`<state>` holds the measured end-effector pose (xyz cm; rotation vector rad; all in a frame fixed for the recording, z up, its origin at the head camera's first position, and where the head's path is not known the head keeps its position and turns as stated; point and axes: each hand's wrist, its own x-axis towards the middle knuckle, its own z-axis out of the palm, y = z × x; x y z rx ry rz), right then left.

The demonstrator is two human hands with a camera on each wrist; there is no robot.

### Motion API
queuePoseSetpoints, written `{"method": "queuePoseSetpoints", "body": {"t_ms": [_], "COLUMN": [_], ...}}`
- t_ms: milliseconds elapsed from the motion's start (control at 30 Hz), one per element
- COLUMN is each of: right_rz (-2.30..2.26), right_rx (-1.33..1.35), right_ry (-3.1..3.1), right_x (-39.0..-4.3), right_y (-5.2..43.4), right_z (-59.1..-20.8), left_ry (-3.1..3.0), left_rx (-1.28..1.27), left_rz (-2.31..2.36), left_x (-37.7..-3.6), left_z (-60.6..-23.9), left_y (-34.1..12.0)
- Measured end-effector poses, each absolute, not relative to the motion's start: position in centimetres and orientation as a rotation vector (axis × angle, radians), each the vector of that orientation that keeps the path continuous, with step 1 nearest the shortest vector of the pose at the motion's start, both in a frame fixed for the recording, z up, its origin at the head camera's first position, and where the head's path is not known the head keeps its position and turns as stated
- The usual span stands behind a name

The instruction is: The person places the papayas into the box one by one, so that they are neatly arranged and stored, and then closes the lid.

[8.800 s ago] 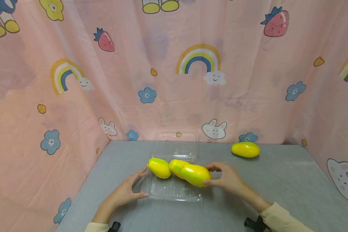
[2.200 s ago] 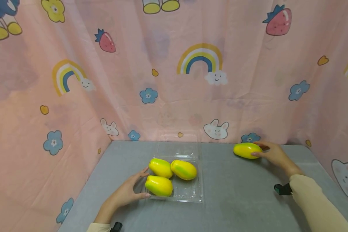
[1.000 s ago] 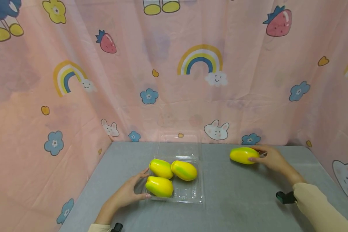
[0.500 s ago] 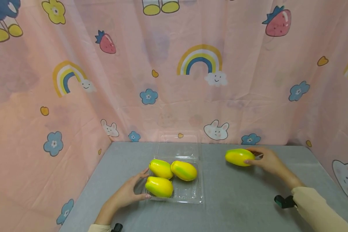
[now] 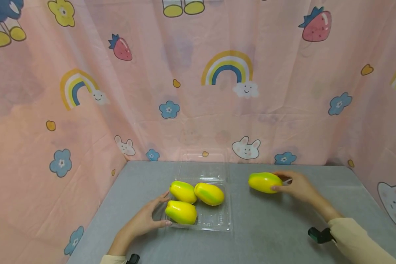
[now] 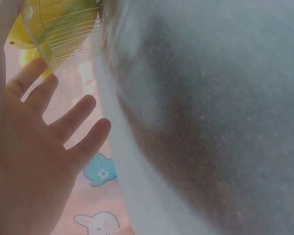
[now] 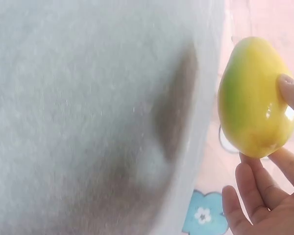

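A yellow-green papaya (image 5: 265, 182) is in my right hand (image 5: 297, 186), pinched by its right end between thumb and fingers. In the right wrist view the papaya (image 7: 255, 98) is raised off the table, its shadow below. A clear plastic clamshell box (image 5: 214, 222) stands with its lid up, holding three more papayas: one back left (image 5: 183, 192), one back right (image 5: 209, 194) and one front left (image 5: 181, 212). My left hand (image 5: 143, 218) rests against the box's left side, thumb near the front corner. In the left wrist view this hand's fingers (image 6: 81, 117) are straight and spread.
The grey table (image 5: 260, 238) extends around the box. A pink printed curtain (image 5: 283, 91) hangs behind and along both sides. The clear lid (image 5: 202, 168) stands up at the back of the box.
My right hand took hold of the papaya at the back right, raised it, and carries it leftward and nearer. Earlier, another papaya was placed in the box. The left hand has stayed put.
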<state>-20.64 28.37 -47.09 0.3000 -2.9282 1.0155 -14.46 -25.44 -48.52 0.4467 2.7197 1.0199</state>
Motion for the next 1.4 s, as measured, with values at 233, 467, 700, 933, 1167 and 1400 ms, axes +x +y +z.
{"method": "queuePoseSetpoints", "body": {"t_ms": [233,467,700,933,1167,1400], "right_rz": [1.063,1.093,1.105,1.134,1.168,1.191], "right_rx": [0.315,0.344,0.346,0.363,0.416,0.450], "right_ry": [-2.915,-2.902,-2.899,-2.905,-2.890,-2.865], "right_x": [-19.7,-19.1,-18.4,-17.9,-17.2,-16.9], "right_y": [27.0,25.9,24.6,23.3,21.9,21.1], "right_z": [-46.8,-46.6,-46.1,-46.0,-45.8,-46.1], "left_ry": [2.717,2.719,2.725,2.726,2.722,2.712], "left_rx": [0.433,0.443,0.459,0.465,0.461,0.459], "left_rz": [1.019,1.023,1.018,1.013,1.021,1.024], "left_x": [-14.5,-14.5,-14.6,-14.7,-14.6,-14.6], "left_z": [-48.4,-48.3,-48.4,-48.5,-48.6,-48.6], "left_y": [-25.4,-25.4,-25.5,-25.5,-25.5,-25.5]}}
